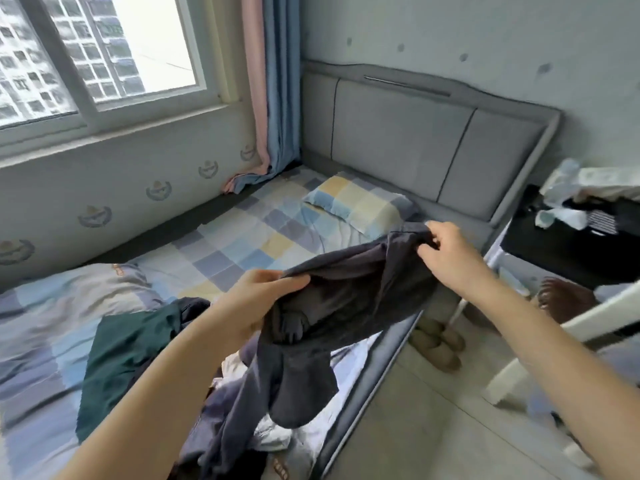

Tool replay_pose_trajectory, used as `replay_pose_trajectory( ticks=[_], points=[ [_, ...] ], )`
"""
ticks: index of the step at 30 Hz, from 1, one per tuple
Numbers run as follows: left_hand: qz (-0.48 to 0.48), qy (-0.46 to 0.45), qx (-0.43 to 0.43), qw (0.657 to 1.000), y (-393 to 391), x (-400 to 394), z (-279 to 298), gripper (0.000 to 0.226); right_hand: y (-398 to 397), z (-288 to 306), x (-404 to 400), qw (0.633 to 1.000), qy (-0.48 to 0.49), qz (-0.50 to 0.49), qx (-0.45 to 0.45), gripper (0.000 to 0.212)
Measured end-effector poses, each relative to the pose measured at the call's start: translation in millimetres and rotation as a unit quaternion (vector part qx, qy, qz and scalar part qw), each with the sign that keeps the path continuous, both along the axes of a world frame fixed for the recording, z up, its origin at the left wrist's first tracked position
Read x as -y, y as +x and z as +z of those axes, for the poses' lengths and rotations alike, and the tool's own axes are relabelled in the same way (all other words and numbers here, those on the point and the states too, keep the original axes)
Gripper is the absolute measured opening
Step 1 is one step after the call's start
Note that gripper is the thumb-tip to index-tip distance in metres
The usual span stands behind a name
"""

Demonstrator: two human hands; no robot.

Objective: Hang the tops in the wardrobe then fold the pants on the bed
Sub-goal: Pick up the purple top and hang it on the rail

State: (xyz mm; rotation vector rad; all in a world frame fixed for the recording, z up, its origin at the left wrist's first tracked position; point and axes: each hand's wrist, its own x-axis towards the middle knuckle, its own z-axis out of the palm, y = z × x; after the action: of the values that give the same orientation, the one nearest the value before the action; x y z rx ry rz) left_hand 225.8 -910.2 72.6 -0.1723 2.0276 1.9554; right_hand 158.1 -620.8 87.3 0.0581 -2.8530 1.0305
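Above the near edge of the bed (377, 372), a dark grey garment (349, 289) is held up between both hands, stretched across from lower left to upper right. Left hand (256, 299) grips the garment's lower-left portion, thumb on top of the fabric edge and fingers curled beneath it. Right hand (446, 251) pinches the upper-right corner of the same garment, fingertips bunching the cloth. Whether the item is a top or pants cannot be determined from this view. Its lower part hangs down and trails onto a heap of mixed clothes (263, 431) lying at the bed's near corner; pale and dark pieces are visible in that heap. Just left of the heap lies a dark green garment (128, 358), spread partly flat on the checked quilt (45, 323). Farther up the mattress, a checked pillow (360, 202) rests against the grey padded headboard (433, 147). A window (97, 57) occupies the wall to the left, with a pink and blue curtain (270, 91) hanging in the corner, its hem pooling on the mattress. On the floor beside the bed, a pair of tan slippers (440, 344) sits close to the frame. To the right stands a white table (561, 258) carrying a black surface with crumpled pale items; details there are blurred.
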Motion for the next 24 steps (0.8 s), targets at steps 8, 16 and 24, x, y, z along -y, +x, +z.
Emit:
replay_pose_trajectory(
  ticks=[8, 16, 24],
  points=[
    [-0.098, 0.052, -0.075, 0.991, 27, -118, 67, 0.012, 120, -21, -27, 0.964, -0.047, -0.036, 0.261, 0.044],
    [-0.283, 0.039, -0.123, 0.95, 51, -246, 94, 0.02, 175, -48, -111, 0.731, -0.555, -0.134, 0.373, 0.031],
    [-0.313, -0.263, -0.292, 0.865, 24, -382, 72, 0.04, 206, -13, -291, 0.641, -0.687, -0.333, 0.073, 0.031]
  ],
)
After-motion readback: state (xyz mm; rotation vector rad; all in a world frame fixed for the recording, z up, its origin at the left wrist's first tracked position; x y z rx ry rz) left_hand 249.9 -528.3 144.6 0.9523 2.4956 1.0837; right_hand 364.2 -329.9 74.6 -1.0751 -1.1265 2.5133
